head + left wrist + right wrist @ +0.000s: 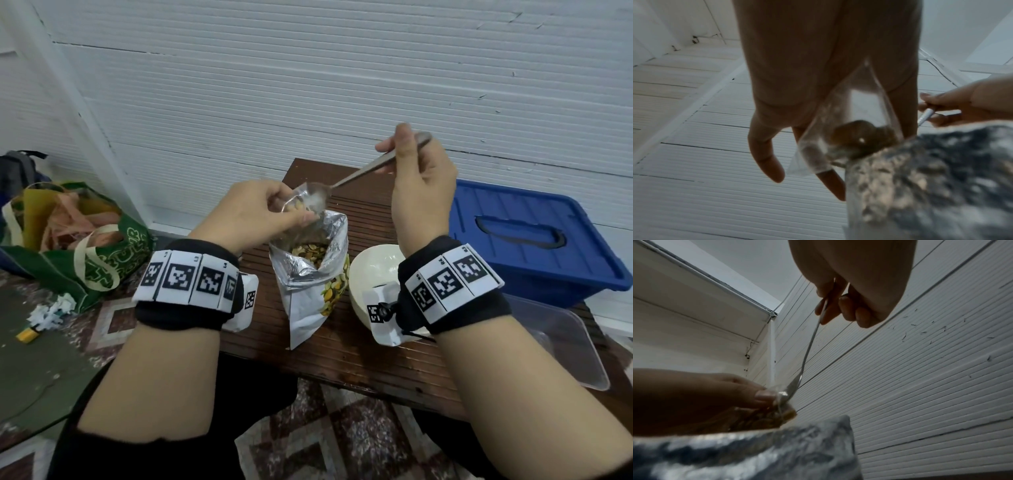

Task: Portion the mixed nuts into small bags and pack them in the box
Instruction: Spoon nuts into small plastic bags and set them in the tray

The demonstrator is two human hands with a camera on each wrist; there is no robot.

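Left hand pinches a small clear bag at its mouth, just above the open foil pouch. Right hand grips a metal spoon by the handle; the spoon bowl sits inside the bag mouth. Nuts lie in the bag bottom. More nuts fill the pouch, which stands upright on the table. White bowl stands just right of the pouch. Clear box lies at the right table edge, a blue bin behind it. Green tote sits on the floor, left.
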